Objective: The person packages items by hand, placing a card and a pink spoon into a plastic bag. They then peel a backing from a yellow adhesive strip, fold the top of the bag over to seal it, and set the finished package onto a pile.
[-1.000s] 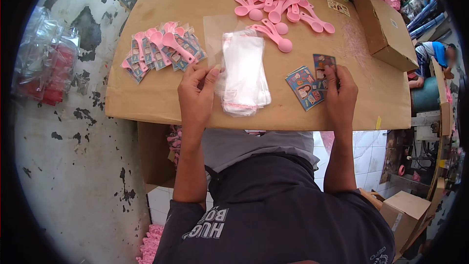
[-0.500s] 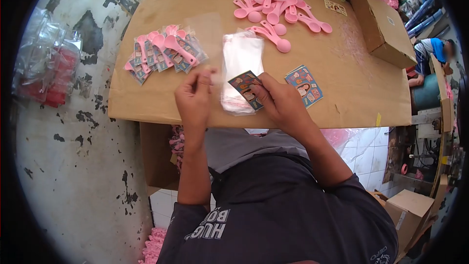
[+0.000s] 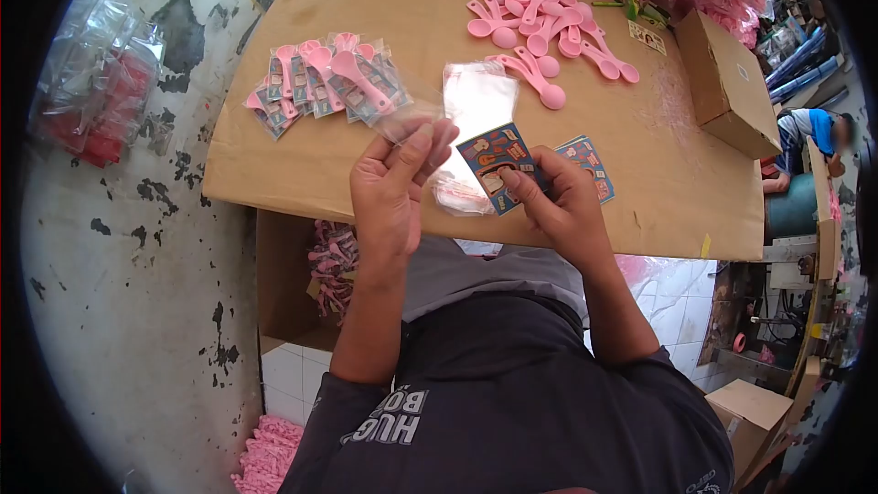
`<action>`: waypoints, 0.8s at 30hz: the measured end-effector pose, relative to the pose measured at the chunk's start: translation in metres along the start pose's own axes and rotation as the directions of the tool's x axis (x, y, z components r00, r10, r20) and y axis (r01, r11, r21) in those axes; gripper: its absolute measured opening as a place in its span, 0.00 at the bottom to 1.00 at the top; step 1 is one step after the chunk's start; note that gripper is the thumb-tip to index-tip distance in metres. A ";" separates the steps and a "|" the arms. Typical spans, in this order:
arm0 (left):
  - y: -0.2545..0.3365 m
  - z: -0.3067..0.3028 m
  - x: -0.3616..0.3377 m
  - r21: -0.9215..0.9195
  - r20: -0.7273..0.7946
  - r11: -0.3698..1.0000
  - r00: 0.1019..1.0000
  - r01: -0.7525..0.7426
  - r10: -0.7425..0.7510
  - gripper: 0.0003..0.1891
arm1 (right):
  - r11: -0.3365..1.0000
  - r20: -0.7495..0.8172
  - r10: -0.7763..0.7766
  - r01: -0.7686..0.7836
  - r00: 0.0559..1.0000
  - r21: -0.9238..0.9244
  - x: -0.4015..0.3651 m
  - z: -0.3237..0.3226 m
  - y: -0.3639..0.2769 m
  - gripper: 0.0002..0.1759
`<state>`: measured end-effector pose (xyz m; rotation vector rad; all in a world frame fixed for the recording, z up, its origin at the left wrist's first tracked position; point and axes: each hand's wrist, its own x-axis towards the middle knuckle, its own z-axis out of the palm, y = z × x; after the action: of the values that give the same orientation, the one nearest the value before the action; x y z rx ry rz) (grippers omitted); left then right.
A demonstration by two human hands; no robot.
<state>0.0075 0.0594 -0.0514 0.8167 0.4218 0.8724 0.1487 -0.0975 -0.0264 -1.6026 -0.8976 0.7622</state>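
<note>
My left hand (image 3: 393,183) is closed, thumb against fingers, on a clear plastic bag (image 3: 413,115) that shows above the fingertips. In my right hand (image 3: 562,197) a printed blue card (image 3: 498,165) is pinched between thumb and fingers, tilted toward the left hand. Under and behind the card lies a stack of clear plastic bags (image 3: 480,96) on the table. More printed cards (image 3: 590,163) are piled just beyond my right hand. Left of the stack sit several packed bags (image 3: 320,82), each with a pink measuring spoon over a card.
A heap of loose pink measuring spoons (image 3: 549,14) lies toward the back of the brown-covered table (image 3: 658,192). An open cardboard box (image 3: 727,82) stands at the right edge. Plastic bags (image 3: 101,82) hang on the left wall. Another person (image 3: 814,133) is at far right.
My left hand has moved right and up, closer to the card, with the clear bag now showing in its fingers. The card in my right hand is turned more to face me.
</note>
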 end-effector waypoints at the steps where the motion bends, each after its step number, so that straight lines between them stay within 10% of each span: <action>1: -0.001 0.005 -0.002 -0.012 0.019 1.000 0.999 0.027 -0.027 0.13 | 1.000 -0.004 -0.001 0.001 1.000 0.000 0.001 0.000 0.000 0.11; 9: -0.014 0.016 -0.010 0.012 0.111 0.999 0.993 0.048 -0.049 0.18 | 0.918 -0.070 0.017 0.012 0.997 0.395 -0.002 0.007 -0.001 0.12; 24: -0.015 0.038 -0.020 0.042 0.159 0.996 0.983 0.081 -0.087 0.17 | 0.969 0.094 0.100 -0.118 0.991 0.218 -0.016 -0.013 -0.001 0.11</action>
<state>0.0267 0.0204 -0.0390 0.8886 0.3276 0.7165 0.1511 -0.1172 -0.0222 -1.4389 -0.7572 0.9778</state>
